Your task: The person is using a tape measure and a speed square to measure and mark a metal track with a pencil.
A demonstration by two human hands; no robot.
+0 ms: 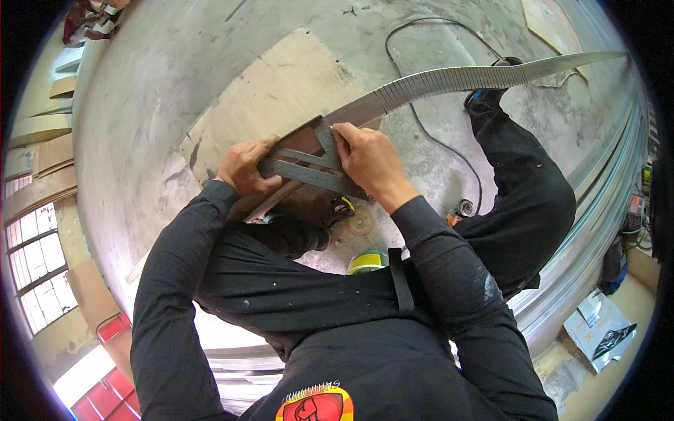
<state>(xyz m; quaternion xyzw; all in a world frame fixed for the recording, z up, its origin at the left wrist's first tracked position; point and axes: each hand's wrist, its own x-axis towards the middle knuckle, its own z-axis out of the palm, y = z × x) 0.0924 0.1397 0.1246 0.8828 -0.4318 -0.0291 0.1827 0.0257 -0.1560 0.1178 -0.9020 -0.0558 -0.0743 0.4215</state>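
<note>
Both of my hands are closed on a dark grey triangular set square (302, 171) with an open frame. My left hand (246, 166) grips its left corner, the thumb on top. At its right side, my right hand (372, 160) pinches the edge near the upper corner, fingers curled. Under the square runs a long metal strip (449, 79), which bends in a wave up to the far right. Many close crosswise lines, perhaps cuts, mark its middle stretch. The strip's near end is partly hidden by the square and my left hand.
A pale board (274, 88) lies on the concrete floor. A black cable (428, 130) loops under the strip. Between my legs are a yellow-black tape measure (342, 206), a round disc (360, 222) and a green-yellow container (368, 262). Long metal lengths (597, 210) line the right.
</note>
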